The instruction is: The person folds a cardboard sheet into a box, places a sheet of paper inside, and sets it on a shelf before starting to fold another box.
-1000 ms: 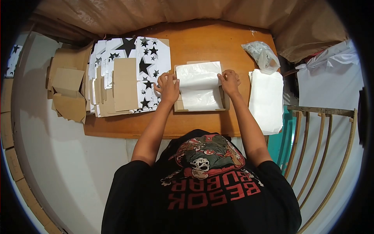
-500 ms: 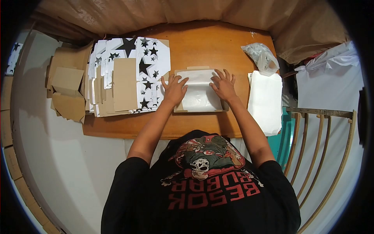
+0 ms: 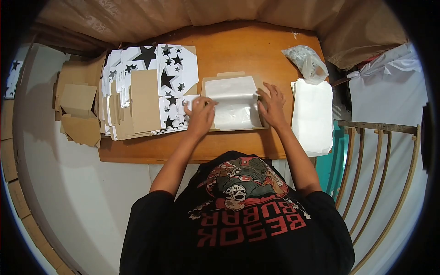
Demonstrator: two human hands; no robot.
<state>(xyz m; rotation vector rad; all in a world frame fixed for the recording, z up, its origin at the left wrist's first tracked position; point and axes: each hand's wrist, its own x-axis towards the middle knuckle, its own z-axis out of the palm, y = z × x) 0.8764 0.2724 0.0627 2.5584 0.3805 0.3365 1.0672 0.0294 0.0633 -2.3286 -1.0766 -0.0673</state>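
Note:
An opened cardboard box (image 3: 265, 122) lies in front of me with its lid flap folded back towards the far side. A sheet of white paper (image 3: 234, 110) lines it, running from the tray part up over the lid. At the box's left edge is my left hand (image 3: 201, 114), fingers bent, apart and slightly blurred, the fingertips over the paper's side. My right hand (image 3: 274, 107) is spread at the right edge, thumb towards the paper. Neither hand has anything in its grasp.
Star-printed flat cardboard boxes (image 3: 167, 78) lie stacked on the left of the wooden table (image 3: 238, 50), with brown folded cardboard (image 3: 80, 98) beyond them. On the right are a stack of white paper sheets (image 3: 312, 117) and a clear plastic bag (image 3: 306, 63). A wooden rack (image 3: 378, 151) stands farther right.
Both hands have drawn back towards me and outwards from the paper's upper part to the box's sides. The lid flap now leans farther back, showing more of the paper.

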